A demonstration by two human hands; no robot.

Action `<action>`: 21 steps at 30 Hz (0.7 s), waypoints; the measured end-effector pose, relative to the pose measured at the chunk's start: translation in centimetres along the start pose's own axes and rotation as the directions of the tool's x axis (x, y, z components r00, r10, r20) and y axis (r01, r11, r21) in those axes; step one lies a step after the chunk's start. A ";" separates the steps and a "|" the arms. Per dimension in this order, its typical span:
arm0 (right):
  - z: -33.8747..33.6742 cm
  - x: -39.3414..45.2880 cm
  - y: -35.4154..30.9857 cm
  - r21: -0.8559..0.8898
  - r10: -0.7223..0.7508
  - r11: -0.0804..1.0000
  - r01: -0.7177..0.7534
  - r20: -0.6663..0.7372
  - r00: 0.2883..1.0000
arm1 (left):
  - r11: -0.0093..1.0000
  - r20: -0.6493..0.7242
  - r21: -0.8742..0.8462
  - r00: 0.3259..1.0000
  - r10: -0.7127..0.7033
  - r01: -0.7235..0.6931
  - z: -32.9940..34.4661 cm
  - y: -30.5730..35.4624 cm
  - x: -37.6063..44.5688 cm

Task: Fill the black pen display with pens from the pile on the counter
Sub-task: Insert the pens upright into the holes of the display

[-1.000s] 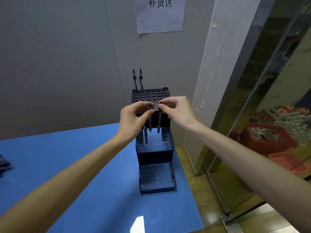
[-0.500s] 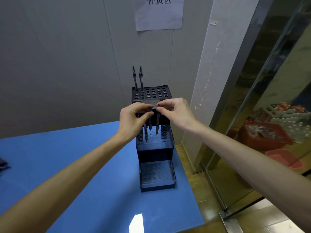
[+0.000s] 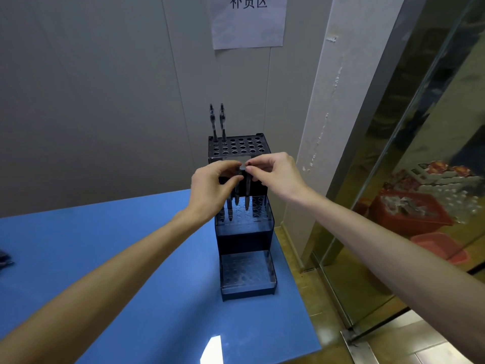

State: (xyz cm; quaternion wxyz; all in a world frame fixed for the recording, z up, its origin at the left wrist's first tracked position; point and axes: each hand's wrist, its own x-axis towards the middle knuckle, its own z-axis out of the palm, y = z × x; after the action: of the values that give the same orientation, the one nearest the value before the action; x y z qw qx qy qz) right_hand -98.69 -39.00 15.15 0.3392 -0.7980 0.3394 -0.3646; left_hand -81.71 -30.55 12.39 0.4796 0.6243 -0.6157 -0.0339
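Observation:
A black three-tier pen display [image 3: 244,235] stands at the right end of the blue counter [image 3: 105,258]. Two dark pens [image 3: 217,122] stand upright in the back left holes of its top tier. My left hand [image 3: 210,190] pinches the tops of dark pens [image 3: 230,208] hanging over the left holes of the middle tier. My right hand [image 3: 278,177] pinches the top of another dark pen [image 3: 247,193], its tip just above the middle tier's holes. The two hands nearly touch. The bottom tier holds nothing.
A dark item [image 3: 4,258] lies at the counter's far left edge, mostly cut off. A wall with a paper notice [image 3: 248,21] stands close behind the display. A white pillar [image 3: 322,127] and a glass door [image 3: 420,179] are right of the counter's edge.
Both hands have sunk slightly, bringing the pens' tips closer to the middle tier. The display has not moved.

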 end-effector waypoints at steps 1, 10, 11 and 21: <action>0.0 0.0 -0.1 -0.010 -0.002 1.000 0.002 0.008 1.000 | 0.998 0.008 0.055 1.000 0.021 -0.021 0.0 0.1 0.0; -0.2 0.5 -0.2 -0.115 0.045 0.992 -0.047 -0.018 0.999 | 0.767 0.109 0.515 0.917 0.384 -0.383 0.0 -1.9 0.1; -0.2 0.6 -0.4 -0.106 0.056 0.993 -0.057 -0.013 0.998 | 0.747 0.106 0.539 0.911 0.399 -0.390 -0.1 -2.1 0.3; 0.1 1.5 -1.3 -0.209 0.080 0.975 -0.074 0.020 0.997 | 0.621 0.192 0.623 0.863 0.467 -0.475 -0.6 -1.8 0.9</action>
State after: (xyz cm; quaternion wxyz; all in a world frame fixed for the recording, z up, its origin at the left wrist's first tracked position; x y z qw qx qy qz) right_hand -97.52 -39.42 16.68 0.2725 -0.8206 0.4013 -0.3023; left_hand -79.75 -31.32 12.07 0.2202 0.5676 -0.7321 0.3056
